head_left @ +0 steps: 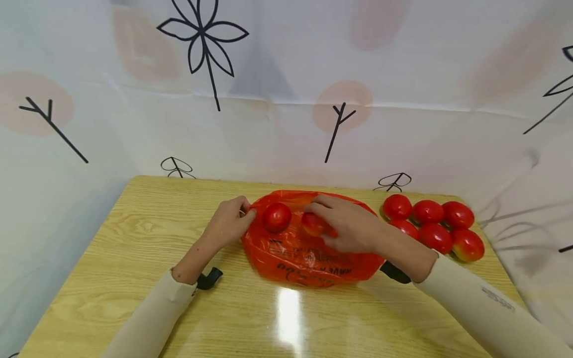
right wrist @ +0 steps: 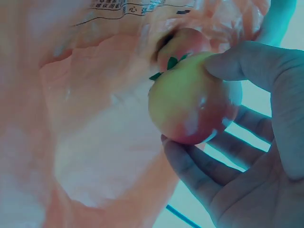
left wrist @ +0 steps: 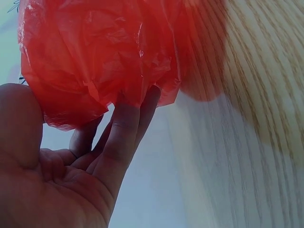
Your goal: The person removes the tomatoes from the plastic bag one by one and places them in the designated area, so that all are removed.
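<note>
A red plastic bag [head_left: 291, 266] with dark printing lies spread open on the table. My left hand [head_left: 229, 222] pinches its left rim between thumb and fingers; the left wrist view shows the thin red film [left wrist: 104, 52] against the fingertips. Inside the bag's left part sits one glossy tomato [head_left: 276, 217]. Over the bag's middle, my right hand [head_left: 351, 223] holds another tomato [head_left: 313, 224]. Seen from the right wrist, this tomato [right wrist: 190, 104] is red with a yellow-green side and small green leaves, gripped between thumb and fingers, with the other tomato [right wrist: 185, 42] behind it.
Several red tomatoes [head_left: 428, 212] stand grouped in two rows at the table's right, partly behind the right forearm. The wooden table [head_left: 134, 238] backs onto a patterned cloth [head_left: 277, 139]. Dark straps [head_left: 210, 279] show beside the wrists.
</note>
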The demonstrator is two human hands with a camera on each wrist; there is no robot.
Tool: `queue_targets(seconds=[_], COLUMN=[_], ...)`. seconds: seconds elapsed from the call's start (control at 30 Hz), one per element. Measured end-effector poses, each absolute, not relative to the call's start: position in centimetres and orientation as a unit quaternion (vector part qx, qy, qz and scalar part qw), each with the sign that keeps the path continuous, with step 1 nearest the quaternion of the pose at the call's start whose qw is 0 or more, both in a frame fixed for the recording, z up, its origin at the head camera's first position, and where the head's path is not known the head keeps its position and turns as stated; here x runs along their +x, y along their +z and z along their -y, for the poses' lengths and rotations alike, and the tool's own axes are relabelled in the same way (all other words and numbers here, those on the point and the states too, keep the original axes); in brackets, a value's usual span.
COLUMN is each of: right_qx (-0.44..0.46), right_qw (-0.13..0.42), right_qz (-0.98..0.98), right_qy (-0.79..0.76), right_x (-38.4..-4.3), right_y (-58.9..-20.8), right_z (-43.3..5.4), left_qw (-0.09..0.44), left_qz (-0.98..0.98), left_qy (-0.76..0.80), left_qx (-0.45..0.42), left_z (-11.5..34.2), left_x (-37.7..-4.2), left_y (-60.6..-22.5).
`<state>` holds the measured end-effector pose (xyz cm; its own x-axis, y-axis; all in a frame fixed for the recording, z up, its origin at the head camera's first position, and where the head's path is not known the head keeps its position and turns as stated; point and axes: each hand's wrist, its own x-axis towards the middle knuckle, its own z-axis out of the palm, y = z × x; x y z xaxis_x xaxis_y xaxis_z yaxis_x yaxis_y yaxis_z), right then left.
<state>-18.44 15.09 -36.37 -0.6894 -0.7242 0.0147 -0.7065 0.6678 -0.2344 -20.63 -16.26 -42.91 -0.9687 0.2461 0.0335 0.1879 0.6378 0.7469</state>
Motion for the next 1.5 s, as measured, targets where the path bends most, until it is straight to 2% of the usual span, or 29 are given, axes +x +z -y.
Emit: queue_targets(seconds=[0.37,0.7,1.5], right_qx=[-0.382,-0.345,-0.285], right_qw=[0.0,-0.009,-0.106], right_qz=[-0.913,-0.924,-0.929], right_qy=[-0.144,-0.167,-0.211], right_x=[-17.0,-15.8,-12.2], right_y=[-35.2,-34.9,-35.4], right_z=[-16.5,-17.7,-21.2], left_qw=[0.043,0.045,0.031], left_qz=[-0.905,-0.903,-0.906], left_qy=[0.409,0.414,0.405], left_qx=[0.106,0.104,0.116], left_z=[16.2,16.2,16.2], left_x=[-20.6,-20.7,-20.7], left_y=[-42.9,-43.1,-43.1])
